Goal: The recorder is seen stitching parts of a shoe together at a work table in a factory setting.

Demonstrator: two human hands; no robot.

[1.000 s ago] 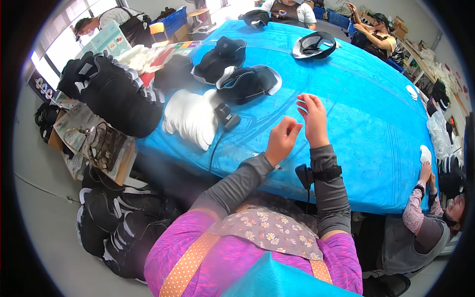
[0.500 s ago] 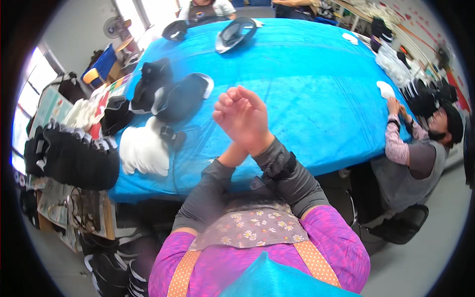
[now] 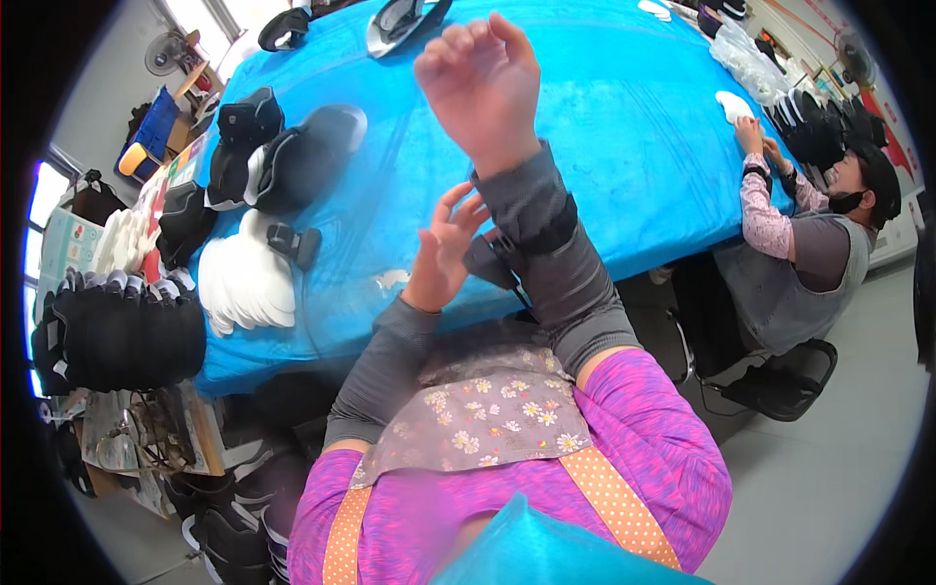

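Observation:
My right hand (image 3: 481,93) is raised over the blue-covered table (image 3: 624,146), palm showing, with its fingers loosely curled and nothing in them. A black strap (image 3: 539,229) wraps its grey-sleeved forearm. Below it, my left hand (image 3: 447,252) is empty, its fingers apart. They reach toward a small dark box-shaped piece (image 3: 490,261) at the strap; whether they touch it I cannot tell. To the left, white sole-shaped pieces (image 3: 244,278) lie overlapped, with a small dark device (image 3: 295,244) by them. Black shoe uppers (image 3: 292,171) stand beyond.
A row of black shoe uppers (image 3: 122,327) sits at the table's left edge. More shoe parts (image 3: 229,522) are stacked below. At the right, a seated person (image 3: 809,234) handles a white piece (image 3: 733,107). A black and grey shoe upper (image 3: 405,24) lies at the far side.
My left hand has come out from behind my right wrist and now shows to its lower left. My right hand has risen farther over the table. The view has shifted somewhat.

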